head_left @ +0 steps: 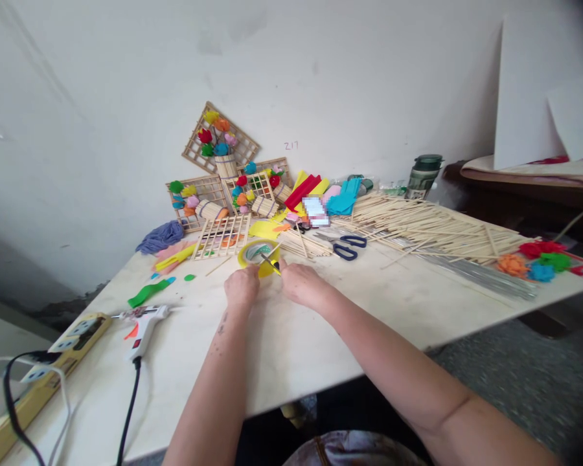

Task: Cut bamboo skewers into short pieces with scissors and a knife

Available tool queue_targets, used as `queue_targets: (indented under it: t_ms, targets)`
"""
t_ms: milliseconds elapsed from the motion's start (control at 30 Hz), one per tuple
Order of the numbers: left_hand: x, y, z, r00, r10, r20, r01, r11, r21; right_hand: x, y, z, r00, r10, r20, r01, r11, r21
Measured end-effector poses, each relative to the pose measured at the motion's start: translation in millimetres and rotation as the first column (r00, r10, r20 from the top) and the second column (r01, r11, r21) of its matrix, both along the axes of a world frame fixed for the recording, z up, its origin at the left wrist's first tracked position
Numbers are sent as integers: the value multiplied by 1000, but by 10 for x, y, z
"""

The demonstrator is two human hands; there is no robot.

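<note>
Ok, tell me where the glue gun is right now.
In the head view, the white glue gun lies on the left side of the table, right of the power strip and just below the green strip.

The left hand [243, 285] and right hand [298, 283] hide most of their fingers and part of the tape roll [243, 254]. The tool [275, 265] in the right hand is too small to identify. Blocky blurring masks the phone [315, 210]. The left edge cuts the power strip [65, 344], the bottom edge 2 forearms [218, 388] and a black cord [137, 364].
</note>
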State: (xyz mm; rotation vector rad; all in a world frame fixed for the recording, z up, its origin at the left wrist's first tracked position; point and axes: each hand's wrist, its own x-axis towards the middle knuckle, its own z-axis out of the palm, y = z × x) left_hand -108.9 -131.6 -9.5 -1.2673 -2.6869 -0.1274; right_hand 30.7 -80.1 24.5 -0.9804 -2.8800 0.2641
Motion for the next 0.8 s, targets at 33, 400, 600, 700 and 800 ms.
queue_targets:
  t_ms: [33,400,600,700,800]
  targets:
    - [0,2,-2,1000,9,7,-9,1000,9,36,-6,9,1000,3,0,-3,1000,0]
    - [-52,-7,12,998,-51,-43,49,997,-62,-64,53,118,1000,13,-16,-14,999,-42]
    - [-28,-8,2,1000,-10,-11,10,1000,-10,129,76,141,1000,22,-20,-24,996,-88]
    - [-37,-12,13,999,-30,-34,29,999,-38,185,64,134,999,23,-25,-24,997,-67]
    - [-48,-10,35,995,-73,-70,67,994,-83,108,67,124,999,27,-34,-29,998,-51]
